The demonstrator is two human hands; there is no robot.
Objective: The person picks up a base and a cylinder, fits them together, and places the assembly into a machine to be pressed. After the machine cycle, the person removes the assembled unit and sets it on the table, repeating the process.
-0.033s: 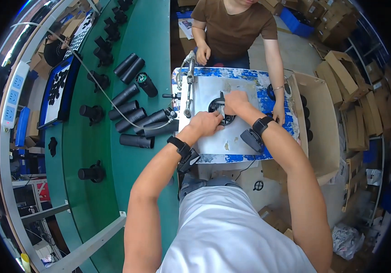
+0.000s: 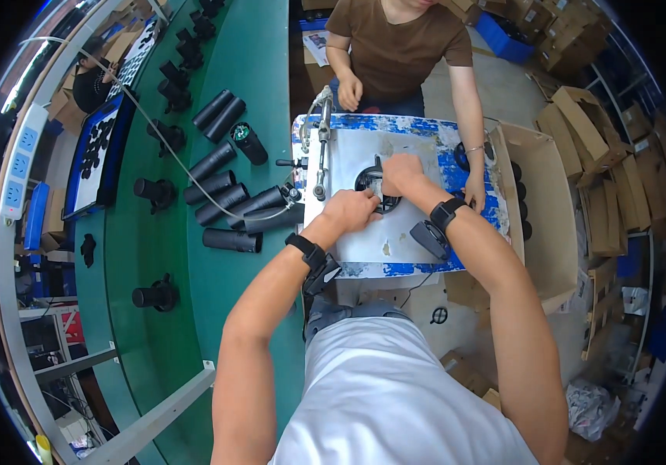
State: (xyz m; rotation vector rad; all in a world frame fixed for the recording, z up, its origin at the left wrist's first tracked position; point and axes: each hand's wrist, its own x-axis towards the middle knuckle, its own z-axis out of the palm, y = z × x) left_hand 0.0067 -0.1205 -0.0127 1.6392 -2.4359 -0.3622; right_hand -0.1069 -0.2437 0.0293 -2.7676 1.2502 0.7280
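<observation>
Both hands meet over a round black part [image 2: 372, 188] at centre frame, on a worn white work plate [image 2: 348, 155] with chipped blue edges. The part is largely covered by the fingers; its shape beyond a dark circular outline cannot be made out, and a small pale piece at its middle is too small to identify.

The left hand [image 2: 352, 209] lies just below and left of the part, fingers curled narrow and touching its lower edge. The right hand [image 2: 401, 172] lies over its upper right, fingers bent down onto it. Whether either hand truly grips cannot be told.

Black tubes [image 2: 228, 200] lie left of centre on the green bench [image 2: 155, 256]. A second person's hand [image 2: 474, 190] rests at the plate's right edge beside an open cardboard box [image 2: 546, 201].
</observation>
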